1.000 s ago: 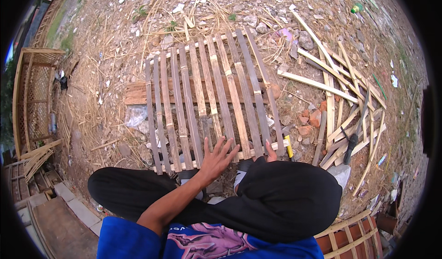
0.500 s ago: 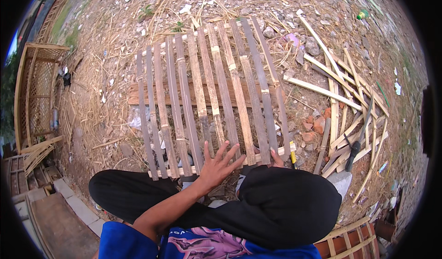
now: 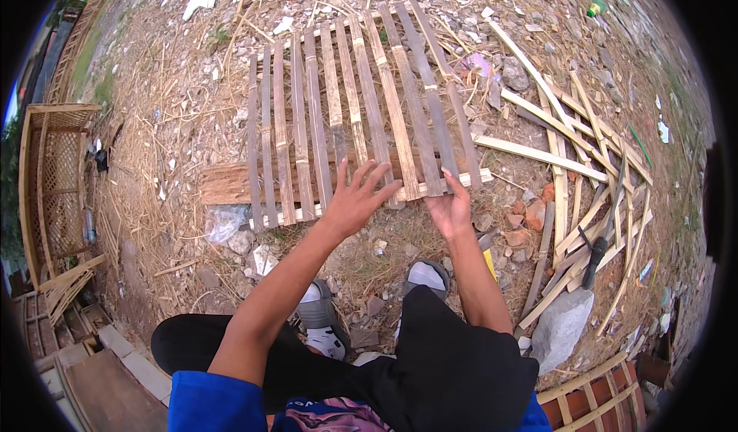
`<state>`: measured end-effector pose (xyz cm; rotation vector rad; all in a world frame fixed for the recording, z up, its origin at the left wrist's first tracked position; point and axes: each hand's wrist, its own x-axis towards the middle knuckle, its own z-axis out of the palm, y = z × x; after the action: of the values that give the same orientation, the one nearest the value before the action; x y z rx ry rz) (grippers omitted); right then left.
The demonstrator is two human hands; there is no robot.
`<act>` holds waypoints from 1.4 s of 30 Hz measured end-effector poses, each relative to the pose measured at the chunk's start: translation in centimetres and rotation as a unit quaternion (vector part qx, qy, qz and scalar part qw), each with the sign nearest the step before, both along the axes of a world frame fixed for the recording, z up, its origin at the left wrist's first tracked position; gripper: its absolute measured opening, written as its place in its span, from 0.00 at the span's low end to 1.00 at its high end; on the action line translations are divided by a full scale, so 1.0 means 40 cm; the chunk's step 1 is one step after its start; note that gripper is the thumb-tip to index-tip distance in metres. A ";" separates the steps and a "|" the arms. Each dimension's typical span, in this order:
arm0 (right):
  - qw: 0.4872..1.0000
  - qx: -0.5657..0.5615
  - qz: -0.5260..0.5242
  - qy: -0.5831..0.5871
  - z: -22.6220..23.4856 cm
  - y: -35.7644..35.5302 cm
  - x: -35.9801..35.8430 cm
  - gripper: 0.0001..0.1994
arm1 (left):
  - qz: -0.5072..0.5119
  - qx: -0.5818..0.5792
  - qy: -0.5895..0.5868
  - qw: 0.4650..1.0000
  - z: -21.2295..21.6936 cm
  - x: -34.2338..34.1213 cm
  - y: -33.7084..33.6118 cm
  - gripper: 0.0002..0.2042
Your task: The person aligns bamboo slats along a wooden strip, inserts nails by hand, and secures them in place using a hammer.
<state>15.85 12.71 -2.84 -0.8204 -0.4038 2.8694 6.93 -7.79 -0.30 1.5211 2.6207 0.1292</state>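
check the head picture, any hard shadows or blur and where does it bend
Head view: soft, even daylight, no hard shadows by the slats; left hand and right hand look fairly sharp; same view, the lattice frame bows near the left rim; the ground softens toward the right rim.

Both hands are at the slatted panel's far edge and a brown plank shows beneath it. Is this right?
No: the head view shows the left hand and right hand at the near edge of the panel, with the brown plank beneath.
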 end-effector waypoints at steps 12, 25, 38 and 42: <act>0.942 0.233 -0.044 -0.237 0.036 0.123 0.076 0.17 | -0.007 0.033 -0.091 0.995 -0.032 -0.036 0.073 0.36; 0.497 0.766 0.199 -0.357 0.036 0.017 0.570 0.25 | 0.066 0.099 -0.080 0.990 -0.068 -0.100 0.045 0.28; 0.448 0.760 0.264 -0.391 -0.007 0.010 0.602 0.25 | 0.164 0.028 -0.047 0.985 -0.066 -0.132 0.032 0.28; 0.493 0.723 0.247 -0.416 0.037 0.019 0.568 0.23 | 0.169 0.034 -0.046 0.984 -0.071 -0.137 0.026 0.31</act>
<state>38.58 13.46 -1.35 -1.4706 -2.7722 0.9004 1.46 -6.76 -3.12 1.0436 2.7997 0.3111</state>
